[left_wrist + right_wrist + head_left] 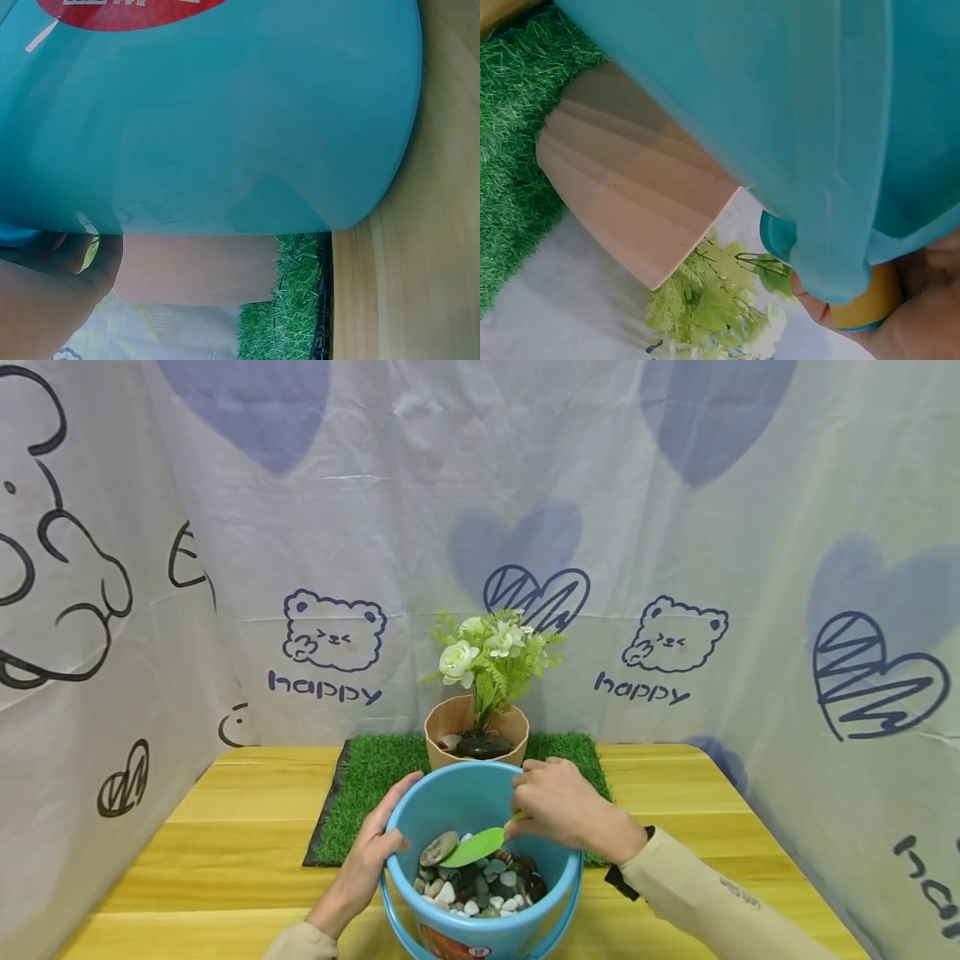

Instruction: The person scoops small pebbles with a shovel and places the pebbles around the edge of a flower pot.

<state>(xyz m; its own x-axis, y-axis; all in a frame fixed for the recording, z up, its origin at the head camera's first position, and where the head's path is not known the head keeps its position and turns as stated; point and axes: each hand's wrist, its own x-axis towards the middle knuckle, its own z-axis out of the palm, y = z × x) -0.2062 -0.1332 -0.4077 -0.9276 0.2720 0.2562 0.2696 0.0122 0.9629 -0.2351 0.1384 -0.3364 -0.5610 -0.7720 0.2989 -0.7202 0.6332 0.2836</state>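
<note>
A light-blue bucket (457,793) stands at the near side, with a heap of mixed pebbles (483,885) inside. My left hand (365,860) grips its left rim, thumb over the edge and fingers along the outside wall. Over the right side of the bucket, my right hand (566,802) holds a toy shovel (474,849) by its yellow handle (874,300). The green blade slants down to the left, its tip close to a larger flat stone (438,849) on top of the heap. Fingers partly cover the handle in the head view.
Behind the bucket, a tan pot (447,718) holds white and green artificial flowers (491,660) and a few stones. It stands on a green turf mat (375,785) on the wooden table (240,827). Printed cloth (465,468) surrounds the back and sides.
</note>
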